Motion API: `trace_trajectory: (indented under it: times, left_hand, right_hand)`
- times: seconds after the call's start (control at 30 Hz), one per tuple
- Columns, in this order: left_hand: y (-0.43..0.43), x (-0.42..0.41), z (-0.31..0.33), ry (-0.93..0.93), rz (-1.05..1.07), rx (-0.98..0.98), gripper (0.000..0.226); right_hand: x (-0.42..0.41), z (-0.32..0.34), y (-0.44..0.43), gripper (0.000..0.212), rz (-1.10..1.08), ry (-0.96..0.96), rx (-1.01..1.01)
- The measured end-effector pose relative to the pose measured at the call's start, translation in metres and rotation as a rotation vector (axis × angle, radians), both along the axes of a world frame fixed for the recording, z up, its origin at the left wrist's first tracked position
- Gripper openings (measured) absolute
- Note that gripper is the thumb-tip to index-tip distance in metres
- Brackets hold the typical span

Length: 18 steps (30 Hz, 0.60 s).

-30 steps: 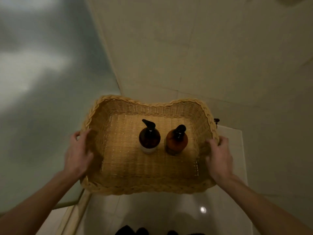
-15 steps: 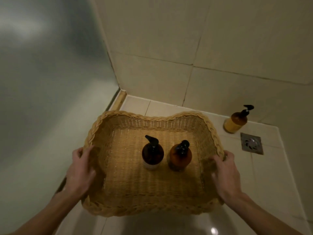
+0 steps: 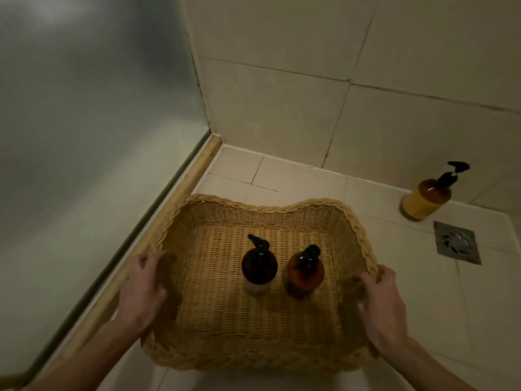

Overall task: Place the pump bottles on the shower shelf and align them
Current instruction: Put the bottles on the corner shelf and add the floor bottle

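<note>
A wicker basket [image 3: 253,354] is low over the tiled shower floor, with two pump bottles standing upright side by side in its middle. The left one is a dark bottle [image 3: 259,268] with a pale base; the right one is an amber bottle [image 3: 305,273]. My left hand [image 3: 143,289] grips the basket's left wall, fingers over the rim. My right hand [image 3: 379,300] grips the right wall the same way. A third, amber and yellow pump bottle [image 3: 425,198] stands on the floor against the far wall at the right.
A square metal drain [image 3: 456,242] lies in the floor right of the basket, just in front of the third bottle. A frosted glass panel [image 3: 84,122] with a wooden sill [image 3: 158,232] runs along the left. Tiled walls close the far corner.
The basket has come down toward the shower floor with both hands still on its sides. The view tilted down, bringing the floor bottle and the drain into sight.
</note>
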<state>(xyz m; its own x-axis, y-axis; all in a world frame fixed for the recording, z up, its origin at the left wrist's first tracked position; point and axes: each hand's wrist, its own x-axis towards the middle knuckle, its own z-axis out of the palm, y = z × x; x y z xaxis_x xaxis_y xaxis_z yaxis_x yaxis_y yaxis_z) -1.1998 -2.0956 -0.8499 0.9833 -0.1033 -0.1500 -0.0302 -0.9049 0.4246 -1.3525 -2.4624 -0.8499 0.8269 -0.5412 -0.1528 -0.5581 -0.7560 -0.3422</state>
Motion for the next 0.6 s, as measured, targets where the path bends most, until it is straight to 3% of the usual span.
trace_trajectory:
  times: [0.3, 0.37, 0.47, 0.53, 0.6]
  left_hand:
    - [0.001, 0.002, -0.017, 0.039, 0.022, 0.04, 0.058]
    - [-0.002, 0.001, -0.016, 0.033, -0.009, 0.136, 0.056]
    - [-0.01, -0.005, -0.015, -0.154, -0.119, 0.316, 0.066]
    - [-0.026, -0.014, -0.009, -0.191, -0.245, 0.19, 0.075]
    - [-0.053, -0.022, -0.005, 0.0, -0.336, -0.087, 0.088]
  right_hand:
    - [0.0, -0.006, -0.003, 0.045, 0.004, 0.01, -0.032]
    - [0.001, -0.006, -0.002, 0.046, 0.004, 0.054, -0.075]
    - [0.004, -0.005, 0.004, 0.048, 0.04, 0.07, -0.251]
    - [0.008, -0.003, 0.008, 0.06, 0.104, 0.005, -0.243]
    - [0.017, 0.001, 0.013, 0.077, 0.21, -0.048, -0.025]
